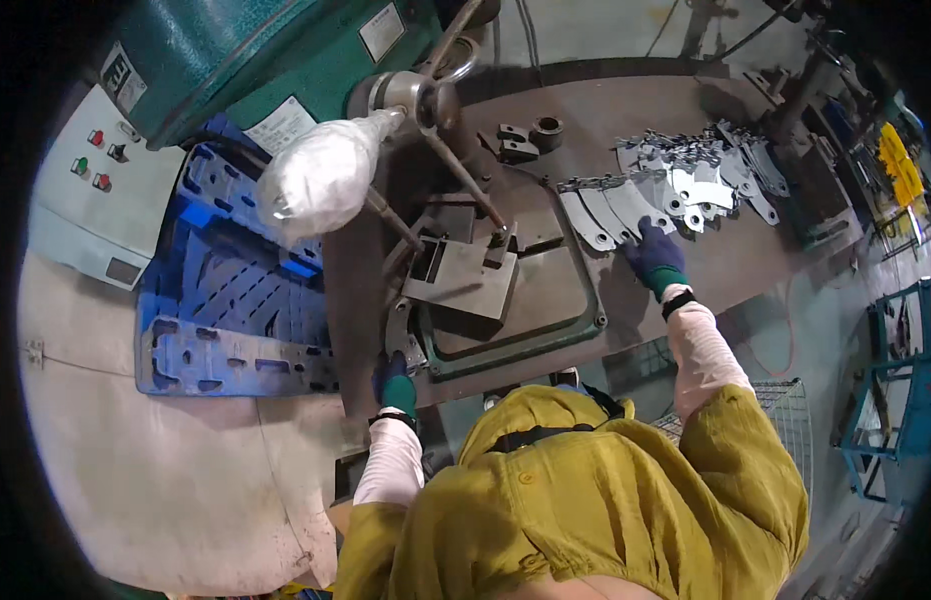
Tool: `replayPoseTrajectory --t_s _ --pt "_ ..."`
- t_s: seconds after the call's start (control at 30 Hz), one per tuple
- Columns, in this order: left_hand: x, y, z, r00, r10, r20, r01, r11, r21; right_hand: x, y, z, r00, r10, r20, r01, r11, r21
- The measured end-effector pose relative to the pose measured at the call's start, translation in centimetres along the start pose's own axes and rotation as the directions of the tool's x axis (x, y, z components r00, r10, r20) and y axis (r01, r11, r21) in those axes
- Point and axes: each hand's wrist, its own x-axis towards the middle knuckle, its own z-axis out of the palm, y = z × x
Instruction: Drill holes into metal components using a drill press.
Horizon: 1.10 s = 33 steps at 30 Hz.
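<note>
Mustard clothing sits nearest. Left hand touches 1 curved plate near the worktop's front-left corner; right hand touches spread plates, bare room alongside. Whether either hand's fingers pinch, I cannot tell.

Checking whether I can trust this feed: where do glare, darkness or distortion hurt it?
Head view: glare whitens parts of the metal plates and white wrapped bundle; the left hand is dim, its fingers hard to separate; fisheye distortion bends the table; the picture's corners are black.
</note>
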Motion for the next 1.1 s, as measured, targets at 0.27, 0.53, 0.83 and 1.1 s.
replayPoseTrajectory --t_s 0.27,0.53,0.83,1.1 --pt "-1.8 0.8 -2.2 0.947 0.32 -0.02 -0.319 0.946 0.067 2.9 1.8 5.3 0.979 -0.202 0.004 0.194 0.936 -0.294" --pt "-1.5 0.4 -0.7 0.947 0.309 -0.087 -0.281 0.929 0.239 4.6 1.1 6.2 0.946 -0.321 0.043 0.316 0.887 -0.338" --pt "-1.1 4.2 -0.3 0.838 0.44 -0.324 -0.489 0.868 -0.086 5.8 1.5 -2.7 0.988 -0.096 -0.121 0.137 0.909 0.394" --pt "-11.6 17.4 0.4 0.699 0.623 0.351 -0.547 0.782 -0.299 -1.4 -0.9 -13.2 0.868 -0.494 0.038 0.307 0.596 0.742"
